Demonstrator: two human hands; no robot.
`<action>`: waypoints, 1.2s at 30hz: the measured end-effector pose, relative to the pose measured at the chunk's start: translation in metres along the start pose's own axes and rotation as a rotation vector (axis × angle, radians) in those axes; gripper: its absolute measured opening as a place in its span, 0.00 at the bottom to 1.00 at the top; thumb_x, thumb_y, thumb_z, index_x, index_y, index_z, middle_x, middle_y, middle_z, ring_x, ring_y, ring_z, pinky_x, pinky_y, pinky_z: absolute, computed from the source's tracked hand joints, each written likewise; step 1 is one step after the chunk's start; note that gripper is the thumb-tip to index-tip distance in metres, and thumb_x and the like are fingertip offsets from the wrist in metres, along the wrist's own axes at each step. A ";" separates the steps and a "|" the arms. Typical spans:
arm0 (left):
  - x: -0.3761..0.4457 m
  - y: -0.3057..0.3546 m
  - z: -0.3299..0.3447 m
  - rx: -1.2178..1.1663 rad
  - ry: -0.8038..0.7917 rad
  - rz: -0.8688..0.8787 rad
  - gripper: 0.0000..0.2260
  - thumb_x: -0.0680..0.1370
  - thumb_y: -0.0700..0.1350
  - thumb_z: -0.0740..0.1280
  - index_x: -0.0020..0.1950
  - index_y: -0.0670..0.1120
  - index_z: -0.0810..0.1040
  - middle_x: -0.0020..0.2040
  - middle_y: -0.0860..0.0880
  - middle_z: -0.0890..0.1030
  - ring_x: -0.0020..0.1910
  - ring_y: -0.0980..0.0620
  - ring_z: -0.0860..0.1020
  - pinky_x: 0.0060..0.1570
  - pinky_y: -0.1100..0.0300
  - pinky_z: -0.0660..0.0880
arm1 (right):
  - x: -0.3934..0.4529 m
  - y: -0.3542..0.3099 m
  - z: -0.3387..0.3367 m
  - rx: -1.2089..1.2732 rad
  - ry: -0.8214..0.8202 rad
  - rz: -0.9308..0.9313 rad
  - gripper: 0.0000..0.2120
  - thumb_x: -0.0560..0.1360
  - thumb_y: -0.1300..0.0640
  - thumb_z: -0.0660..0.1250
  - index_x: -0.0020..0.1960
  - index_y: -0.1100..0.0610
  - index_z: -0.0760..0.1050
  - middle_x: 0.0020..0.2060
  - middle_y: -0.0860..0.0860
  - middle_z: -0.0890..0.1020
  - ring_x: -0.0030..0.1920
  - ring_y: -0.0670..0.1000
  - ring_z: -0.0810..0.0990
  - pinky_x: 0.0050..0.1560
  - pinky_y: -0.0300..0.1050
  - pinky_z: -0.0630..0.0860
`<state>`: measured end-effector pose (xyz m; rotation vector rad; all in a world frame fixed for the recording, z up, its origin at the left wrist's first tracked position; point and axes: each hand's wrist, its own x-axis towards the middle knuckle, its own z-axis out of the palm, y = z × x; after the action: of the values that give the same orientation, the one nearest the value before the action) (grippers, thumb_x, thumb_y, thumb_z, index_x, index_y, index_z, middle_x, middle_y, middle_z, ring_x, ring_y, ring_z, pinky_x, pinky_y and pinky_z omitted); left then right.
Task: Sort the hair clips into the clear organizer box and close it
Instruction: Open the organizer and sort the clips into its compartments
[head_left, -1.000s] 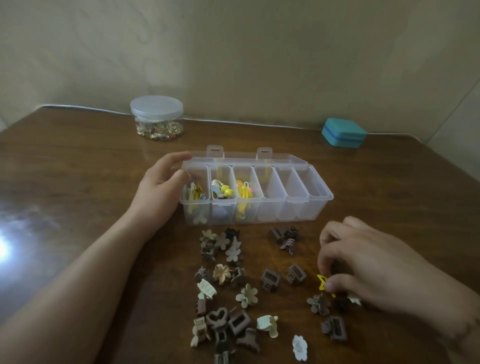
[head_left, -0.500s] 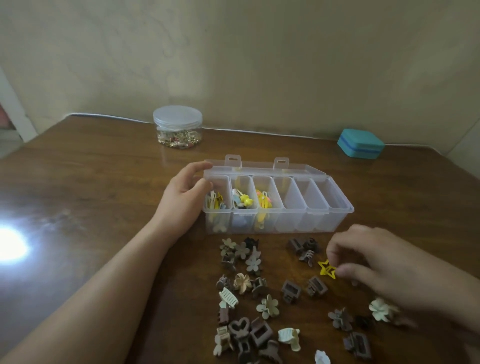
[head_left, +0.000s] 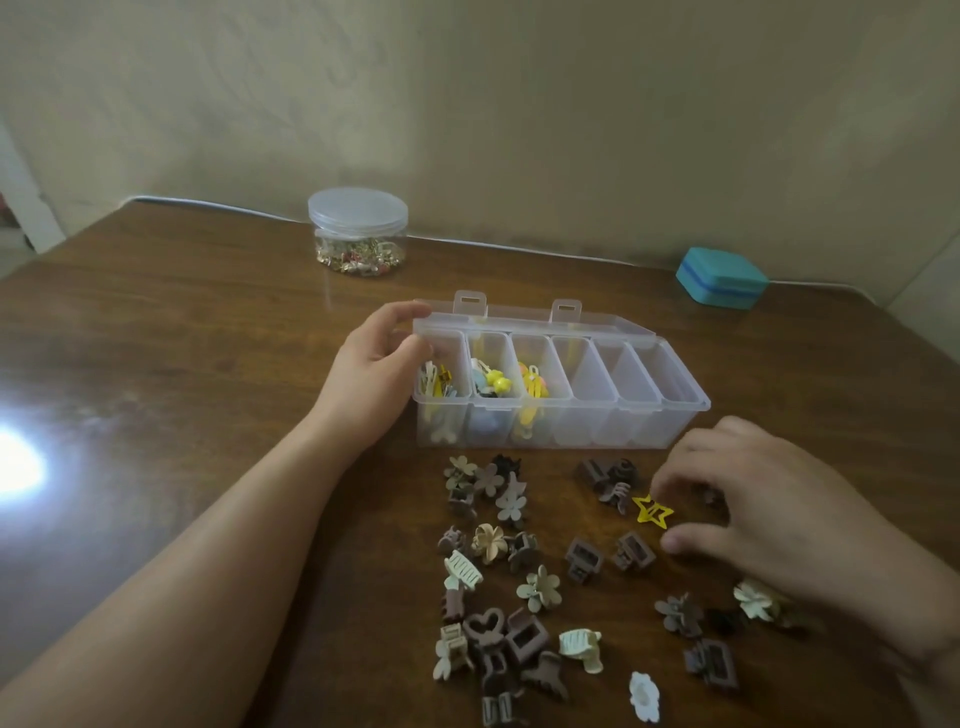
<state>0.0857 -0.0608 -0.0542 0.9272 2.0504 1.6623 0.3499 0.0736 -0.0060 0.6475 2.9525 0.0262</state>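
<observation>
The clear organizer box (head_left: 644, 415) stands open in the middle of the table, its lid folded back. The three left compartments hold colourful clips (head_left: 491, 384); the three right ones look empty. My left hand (head_left: 374, 374) grips the box's left end, with the thumb on the rim. My right hand (head_left: 769, 514) hovers in front of the box's right end and pinches a yellow star clip (head_left: 653, 511) at its fingertips, low over the table. Several brown, beige and cream claw and flower clips (head_left: 519, 587) lie scattered in front of the box.
A clear round jar (head_left: 357, 231) with small gold items stands at the back left. A teal case (head_left: 722, 278) sits at the back right near the wall. More loose clips (head_left: 753, 600) lie partly under my right wrist. A bright glare (head_left: 15, 465) marks the table's left side.
My right hand picked the yellow star clip from the loose pile and carried it up toward the box. The left hand stayed on the box's left end. The camera shifted slightly.
</observation>
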 end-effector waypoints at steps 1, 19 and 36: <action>0.000 0.000 0.000 -0.001 -0.002 -0.002 0.18 0.79 0.43 0.62 0.69 0.52 0.74 0.49 0.59 0.83 0.53 0.63 0.78 0.51 0.61 0.74 | 0.002 0.000 0.001 0.011 -0.010 -0.004 0.16 0.69 0.35 0.68 0.56 0.31 0.71 0.50 0.30 0.70 0.53 0.36 0.65 0.51 0.34 0.67; 0.000 0.001 -0.001 0.013 -0.020 -0.006 0.19 0.80 0.43 0.62 0.70 0.53 0.73 0.50 0.61 0.80 0.54 0.64 0.76 0.54 0.59 0.73 | 0.008 -0.004 0.021 -0.307 0.175 -0.193 0.19 0.54 0.57 0.83 0.45 0.54 0.85 0.38 0.48 0.85 0.39 0.50 0.84 0.36 0.49 0.80; 0.001 0.000 -0.001 -0.002 -0.023 -0.020 0.18 0.80 0.43 0.62 0.70 0.53 0.73 0.48 0.61 0.81 0.55 0.63 0.77 0.54 0.58 0.73 | 0.016 0.013 0.015 0.097 -0.032 -0.092 0.16 0.77 0.55 0.67 0.63 0.41 0.75 0.55 0.33 0.72 0.58 0.35 0.70 0.63 0.35 0.70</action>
<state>0.0842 -0.0603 -0.0538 0.9181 2.0361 1.6355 0.3424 0.0922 -0.0224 0.5180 2.9639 -0.1349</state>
